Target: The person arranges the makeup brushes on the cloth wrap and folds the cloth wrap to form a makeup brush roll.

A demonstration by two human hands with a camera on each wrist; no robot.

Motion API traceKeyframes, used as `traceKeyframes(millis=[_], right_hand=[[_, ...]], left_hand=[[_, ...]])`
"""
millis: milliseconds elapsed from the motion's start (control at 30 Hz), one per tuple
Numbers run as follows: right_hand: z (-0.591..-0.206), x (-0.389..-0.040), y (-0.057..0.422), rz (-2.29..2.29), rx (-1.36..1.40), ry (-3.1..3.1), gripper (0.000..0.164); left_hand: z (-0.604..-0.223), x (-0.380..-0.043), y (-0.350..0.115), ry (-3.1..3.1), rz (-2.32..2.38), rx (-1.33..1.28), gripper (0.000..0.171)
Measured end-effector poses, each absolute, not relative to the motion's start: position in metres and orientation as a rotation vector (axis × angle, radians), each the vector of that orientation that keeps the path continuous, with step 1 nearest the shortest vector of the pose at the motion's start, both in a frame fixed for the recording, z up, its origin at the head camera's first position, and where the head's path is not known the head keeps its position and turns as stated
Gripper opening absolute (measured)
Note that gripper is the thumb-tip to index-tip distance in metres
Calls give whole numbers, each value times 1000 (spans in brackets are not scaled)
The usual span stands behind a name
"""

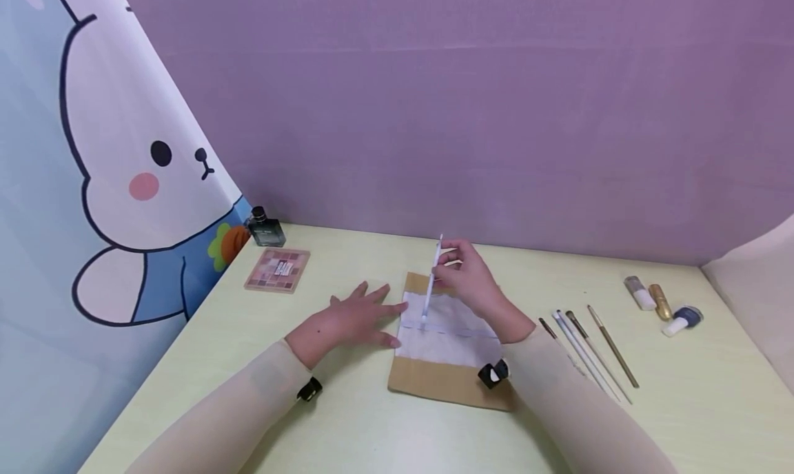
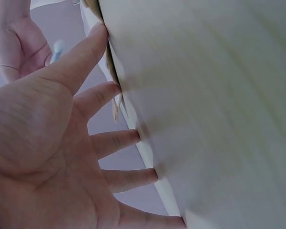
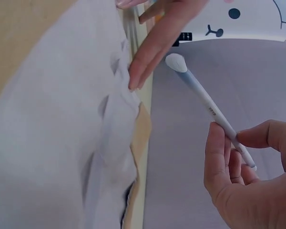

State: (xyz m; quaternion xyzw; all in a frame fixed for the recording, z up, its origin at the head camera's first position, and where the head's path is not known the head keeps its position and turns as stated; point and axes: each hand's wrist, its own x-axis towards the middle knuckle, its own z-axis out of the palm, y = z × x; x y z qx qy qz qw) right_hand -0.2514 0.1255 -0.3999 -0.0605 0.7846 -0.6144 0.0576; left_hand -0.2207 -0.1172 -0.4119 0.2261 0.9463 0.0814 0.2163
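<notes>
In the head view my right hand holds a white makeup brush nearly upright over a brush roll of tan material with a white cloth inside and a seam across it. The right wrist view shows thumb and fingers pinching the brush handle, with its pale bristles at the far end, apart from the white cloth. My left hand is spread, with thumb and index fingertip at the roll's left edge. Its fingertips meet the tabletop and the roll's edge in the left wrist view.
Several makeup brushes lie right of the roll, partly behind my right sleeve. Three small bottles lie farther right. An eyeshadow palette and a dark glass bottle are at the back left. A purple curtain hangs behind the table.
</notes>
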Motion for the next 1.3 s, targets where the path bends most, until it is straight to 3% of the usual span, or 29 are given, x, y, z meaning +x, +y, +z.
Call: traceKeyframes(millis=[967,1300], right_hand=[[-417,-266,96,-1809,-29,2389,49],[-421,-267,90,-1671,-45,2427,71]], left_hand=[[-410,-220,-113,2629,200,615,77],[-408,-220,-116,2628,205,603,76]])
